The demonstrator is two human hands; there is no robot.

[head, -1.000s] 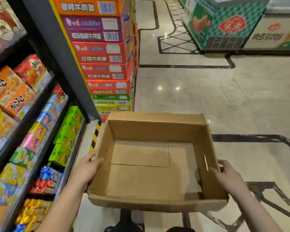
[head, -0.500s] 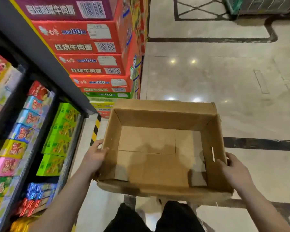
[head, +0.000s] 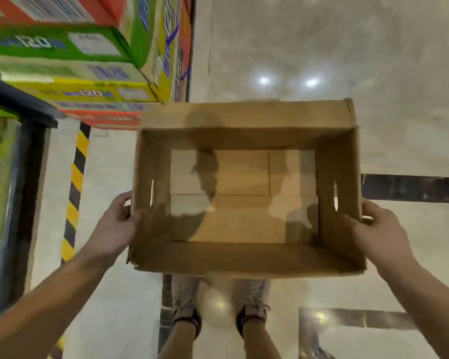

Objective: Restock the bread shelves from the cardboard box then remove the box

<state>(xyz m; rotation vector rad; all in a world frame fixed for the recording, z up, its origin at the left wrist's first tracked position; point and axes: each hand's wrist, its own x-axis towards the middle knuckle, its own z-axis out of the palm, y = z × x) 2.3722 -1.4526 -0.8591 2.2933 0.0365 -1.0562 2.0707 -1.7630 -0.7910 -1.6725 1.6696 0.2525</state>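
Observation:
An open brown cardboard box (head: pixel 244 221) is held level in front of me above the floor, and nothing lies inside it. My left hand (head: pixel 114 226) grips its left wall beside the handle slot. My right hand (head: pixel 381 234) grips the right wall the same way. The shelf unit (head: pixel 0 177) with green and yellow packets runs along the left edge of the view, partly cut off.
A stack of red, green and yellow cartons (head: pixel 88 60) stands on the floor at the upper left, just beyond the box. A yellow-and-black striped strip (head: pixel 74 195) marks the shelf base. Pale glossy floor (head: pixel 347 60) spreads ahead and right. My feet (head: pixel 218 314) show below the box.
My head has tilted down, so the view now looks straight into the box and at my feet. The box sits lower and nearer the floor, with both hands holding its sides as before.

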